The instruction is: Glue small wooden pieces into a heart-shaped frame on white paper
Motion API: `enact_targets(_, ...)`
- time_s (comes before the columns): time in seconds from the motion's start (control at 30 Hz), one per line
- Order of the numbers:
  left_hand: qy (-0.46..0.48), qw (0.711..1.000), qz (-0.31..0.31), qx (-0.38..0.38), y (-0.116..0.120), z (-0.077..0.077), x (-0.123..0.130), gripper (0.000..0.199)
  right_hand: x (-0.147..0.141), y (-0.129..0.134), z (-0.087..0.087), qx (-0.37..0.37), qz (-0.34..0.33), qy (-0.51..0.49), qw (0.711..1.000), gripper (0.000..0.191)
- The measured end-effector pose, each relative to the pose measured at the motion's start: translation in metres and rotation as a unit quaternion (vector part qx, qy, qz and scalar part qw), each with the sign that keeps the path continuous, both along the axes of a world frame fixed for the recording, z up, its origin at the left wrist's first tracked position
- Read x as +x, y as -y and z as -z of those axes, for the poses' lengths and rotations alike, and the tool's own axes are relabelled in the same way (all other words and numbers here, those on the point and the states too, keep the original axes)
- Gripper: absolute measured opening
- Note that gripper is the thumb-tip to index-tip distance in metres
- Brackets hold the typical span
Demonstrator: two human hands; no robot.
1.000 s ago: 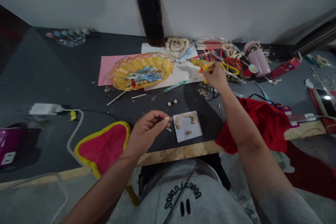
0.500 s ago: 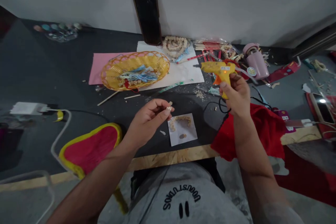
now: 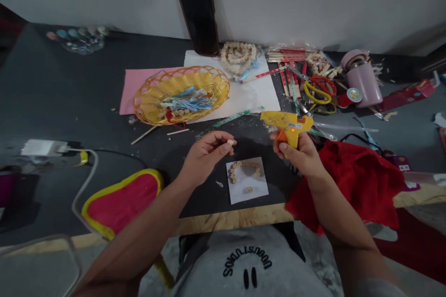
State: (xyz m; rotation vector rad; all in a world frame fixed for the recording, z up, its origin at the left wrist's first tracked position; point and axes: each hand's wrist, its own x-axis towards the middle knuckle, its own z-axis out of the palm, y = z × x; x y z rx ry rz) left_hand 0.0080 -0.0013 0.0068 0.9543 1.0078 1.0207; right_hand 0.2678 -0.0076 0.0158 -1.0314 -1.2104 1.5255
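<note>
**Yellow glue gun (image 3: 288,122) comes in nearer the white card (image 3: 256,192)**

A second ago I see the gun up by the yellow-handled scissors (image 3: 318,94), half covered by the right hand (image 3: 304,155); now it is closer to the person, and the scissors lie free of it. The right hand is wrapped around its grip, fingers by the orange trigger (image 3: 281,136). On my feed the gun sits beyond the card and to its right, short of the scissors. Its long axis runs across the view, nearly level: front end to the left, towards the left hand (image 3: 202,160), clear glue stick (image 3: 348,127) trailing out the back to the right. The grip drops towards the person.

The left hand is where it was, near the card, thumb and fingers pinching a small pale piece (image 3: 230,142); it's too small for me to tell its long axis. On the card, an arch of similar pieces (image 3: 245,163) opens towards the person, a single loose piece (image 3: 248,190) lying at its open side.
</note>
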Motion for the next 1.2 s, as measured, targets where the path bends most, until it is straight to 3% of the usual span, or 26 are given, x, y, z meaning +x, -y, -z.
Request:
enact_targets(0.23, 0.029, 0.999, -0.030, -0.030, 0.000, 0.001, -0.004, 0.030, -0.006, 0.009, -0.011, 0.036, -0.105, 0.038, 0.993, 0.038)
enact_targets(0.43, 0.036, 0.997, -0.042, -0.049, 0.000, -0.006, -0.005, 0.028, -0.005, 0.012, -0.006, 0.026, -0.149, 0.061, 0.987, 0.038)
enact_targets(1.2, 0.017, 0.998, -0.028, -0.047, 0.002, -0.002, -0.008, 0.029, -0.003, 0.013, -0.002, 0.048, -0.155, 0.087, 0.983, 0.034)
